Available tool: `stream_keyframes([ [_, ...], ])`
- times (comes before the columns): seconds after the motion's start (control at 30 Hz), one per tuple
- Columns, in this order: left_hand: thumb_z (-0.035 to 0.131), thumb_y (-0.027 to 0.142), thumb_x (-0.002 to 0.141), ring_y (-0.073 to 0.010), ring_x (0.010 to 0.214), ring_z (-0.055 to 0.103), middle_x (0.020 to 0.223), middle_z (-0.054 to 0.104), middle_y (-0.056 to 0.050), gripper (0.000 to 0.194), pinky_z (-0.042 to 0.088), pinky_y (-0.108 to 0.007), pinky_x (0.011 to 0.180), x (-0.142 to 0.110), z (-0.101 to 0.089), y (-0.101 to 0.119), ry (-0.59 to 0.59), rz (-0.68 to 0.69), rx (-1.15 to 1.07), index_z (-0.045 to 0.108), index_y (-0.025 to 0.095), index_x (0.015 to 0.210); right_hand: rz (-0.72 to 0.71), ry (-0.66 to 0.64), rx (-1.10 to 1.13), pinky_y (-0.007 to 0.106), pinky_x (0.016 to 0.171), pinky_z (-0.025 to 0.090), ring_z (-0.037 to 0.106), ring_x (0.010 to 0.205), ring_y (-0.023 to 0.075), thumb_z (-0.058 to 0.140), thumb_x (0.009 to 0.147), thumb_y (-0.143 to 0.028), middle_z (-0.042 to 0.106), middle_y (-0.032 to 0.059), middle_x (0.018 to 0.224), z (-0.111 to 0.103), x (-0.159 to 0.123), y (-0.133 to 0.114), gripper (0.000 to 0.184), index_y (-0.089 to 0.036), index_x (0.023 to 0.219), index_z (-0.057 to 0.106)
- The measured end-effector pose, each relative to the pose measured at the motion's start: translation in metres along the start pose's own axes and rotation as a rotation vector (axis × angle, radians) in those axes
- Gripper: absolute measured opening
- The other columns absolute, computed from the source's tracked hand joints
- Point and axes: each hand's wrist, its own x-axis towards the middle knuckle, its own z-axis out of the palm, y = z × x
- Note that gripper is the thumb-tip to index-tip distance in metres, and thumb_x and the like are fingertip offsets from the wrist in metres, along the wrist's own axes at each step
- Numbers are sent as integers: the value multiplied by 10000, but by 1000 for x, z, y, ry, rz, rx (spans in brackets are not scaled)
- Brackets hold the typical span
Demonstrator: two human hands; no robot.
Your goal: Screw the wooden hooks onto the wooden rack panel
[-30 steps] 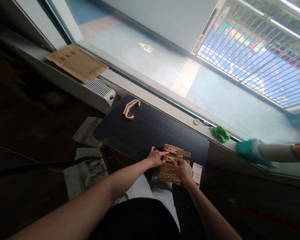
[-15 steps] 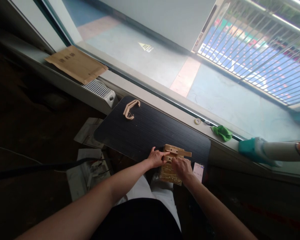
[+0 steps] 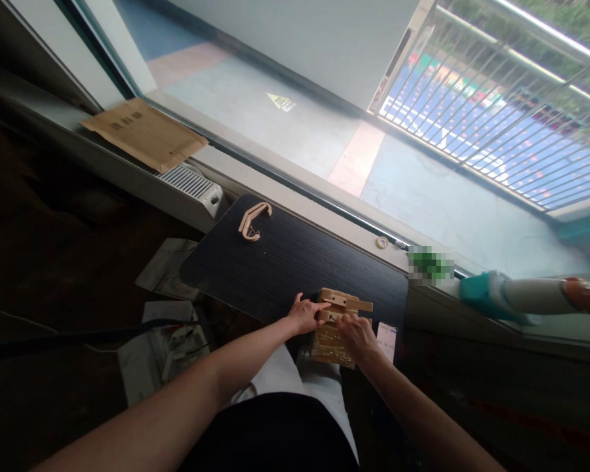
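Observation:
My left hand (image 3: 305, 316) lies at the left end of two light wooden pieces, thumb raised and index finger stretched out against them. The upper wooden piece (image 3: 347, 301) is a bar with two dark holes. Just below it, the lower wooden piece (image 3: 327, 316) is partly covered by my right hand (image 3: 354, 334). The fingers of my right hand are closed in a pinch beside a small dark thing at a hole in the lower piece; what they hold is too small to make out. Beneath lies a shiny gold-coloured package (image 3: 332, 346).
A curved wooden piece (image 3: 248, 223) lies on the dark table (image 3: 285, 259). A phone (image 3: 386, 339) is right of my right hand. Along the sill are a tape roll (image 3: 382, 242), a green blurred item (image 3: 430, 263) and a teal-and-white object (image 3: 486, 294). A brown envelope (image 3: 147, 134) covers the radiator.
The view has shifted slightly. My right hand's fingertips have moved a little off the hole in the lower wooden piece, showing a small dark thing there. My left hand stays in place.

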Motion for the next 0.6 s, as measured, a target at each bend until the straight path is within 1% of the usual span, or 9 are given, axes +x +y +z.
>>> stream_keyframes([
  [0.07, 589, 389, 716, -219, 956, 584, 1015, 677, -4, 498, 181, -483, 1030, 0, 1, -1, 2, 0, -2, 509, 364, 1206, -83, -15, -59, 308, 661, 443, 606, 825, 229, 395, 791, -26, 656, 148, 882, 0, 3, -2, 283, -92, 923, 637],
  [0.13, 585, 389, 719, -218, 962, 581, 1043, 668, -3, 492, 179, -482, 1032, 0, 2, -1, 1, 1, -8, 511, 364, 1205, -80, -33, -23, 299, 658, 443, 613, 810, 222, 395, 788, -30, 665, 144, 864, 2, 7, -3, 283, -95, 892, 650],
  [0.2, 581, 382, 722, -216, 966, 578, 1062, 662, 0, 489, 178, -481, 1032, 0, 1, -1, -1, -2, -11, 511, 363, 1205, 30, -43, 74, 283, 666, 437, 624, 796, 205, 396, 815, -94, 677, 127, 848, 6, 9, -1, 268, -124, 856, 659],
  [0.27, 577, 380, 724, -217, 965, 577, 1051, 665, -2, 485, 180, -482, 1031, 0, 1, -1, -6, -10, -9, 514, 361, 1204, 210, -48, 191, 277, 678, 434, 631, 799, 198, 400, 846, -226, 685, 109, 852, 11, 9, 2, 272, -160, 840, 664],
  [0.33, 574, 387, 724, -220, 963, 577, 1030, 671, -6, 483, 182, -485, 1030, 0, 0, 0, -11, -13, -5, 518, 358, 1203, 370, -49, 296, 281, 681, 434, 632, 822, 204, 390, 849, -340, 687, 93, 874, 15, 8, 5, 313, -191, 851, 665],
  [0.4, 573, 391, 722, -221, 957, 579, 1031, 671, -6, 484, 184, -488, 1028, 0, 0, 0, -5, -3, 1, 516, 360, 1203, 449, -69, 371, 282, 671, 437, 632, 837, 209, 383, 844, -374, 688, 88, 889, 16, 8, 5, 332, -205, 864, 668],
  [0.5, 579, 392, 715, -219, 944, 583, 1028, 672, -8, 490, 187, -492, 1025, 0, 0, 0, 3, 3, 15, 516, 365, 1200, 449, -86, 348, 294, 666, 443, 637, 830, 227, 420, 830, -350, 687, 113, 882, 9, 10, 2, 308, -177, 843, 675],
  [0.53, 581, 394, 713, -219, 944, 584, 1028, 671, -10, 490, 189, -493, 1024, 0, 0, 0, 4, 2, 19, 518, 365, 1198, 421, -72, 307, 300, 666, 447, 639, 823, 233, 431, 830, -322, 686, 120, 873, 6, 11, 0, 289, -165, 841, 673],
  [0.6, 579, 395, 715, -220, 949, 584, 1034, 670, -13, 484, 192, -492, 1022, 0, 0, 1, 11, -1, 26, 520, 362, 1195, 314, -21, 201, 305, 660, 454, 643, 809, 234, 421, 841, -222, 685, 127, 860, -1, 13, -5, 256, -149, 861, 666],
])
